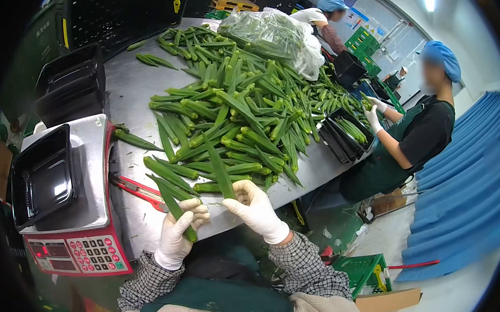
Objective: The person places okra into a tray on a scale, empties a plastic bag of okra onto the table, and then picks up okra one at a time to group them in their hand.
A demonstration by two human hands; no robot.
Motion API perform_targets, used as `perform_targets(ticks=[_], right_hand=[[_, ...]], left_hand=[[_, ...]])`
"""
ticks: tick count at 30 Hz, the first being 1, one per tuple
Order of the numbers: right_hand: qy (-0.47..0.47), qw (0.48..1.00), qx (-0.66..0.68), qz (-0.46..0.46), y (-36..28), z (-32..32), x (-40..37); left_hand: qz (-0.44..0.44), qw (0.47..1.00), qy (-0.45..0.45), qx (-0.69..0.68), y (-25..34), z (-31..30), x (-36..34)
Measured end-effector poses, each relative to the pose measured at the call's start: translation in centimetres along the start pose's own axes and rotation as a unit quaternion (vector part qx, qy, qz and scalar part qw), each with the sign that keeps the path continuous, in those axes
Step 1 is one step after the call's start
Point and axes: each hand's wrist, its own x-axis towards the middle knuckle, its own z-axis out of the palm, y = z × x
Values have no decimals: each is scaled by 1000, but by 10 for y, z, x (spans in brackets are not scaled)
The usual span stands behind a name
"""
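Note:
Both of my hands wear white gloves at the near edge of the metal table. My left hand (179, 235) is closed around one okra pod (174, 207), whose tip points up and away. Between the fingers and thumb of my right hand (256, 208) is a second okra pod (219, 169), held upright with its tip over the pile. A large heap of loose okra (230, 110) spreads just beyond my hands. Left of my left hand, a red utility knife (141, 191) lies on the table, beside the scale.
A red digital scale (100, 254) carries a black plastic tray (42, 176); more black trays (70, 81) are stacked behind it. A plastic bag of okra (273, 36) rests on the heap. Across the table, a co-worker (421, 125) handles okra near a filled tray (347, 133). A green crate (362, 272) stands low at right.

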Motion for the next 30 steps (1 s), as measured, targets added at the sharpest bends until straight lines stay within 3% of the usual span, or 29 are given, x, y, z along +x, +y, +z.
perform_targets(ticks=[7, 11, 13, 30], right_hand=[[79, 995, 9, -64, 12, 6, -2], [136, 985, -70, -84, 37, 1, -1], [110, 991, 54, -47, 16, 6, -7], [116, 990, 78, -28, 25, 6, -12]], left_hand=[[2, 1000, -19, 13, -2, -1, 1], [-8, 999, -8, 31, 1, 0, -1], [-10, 999, 1, 35, 3, 4, -1], [-25, 999, -11, 25, 5, 3, -1]])
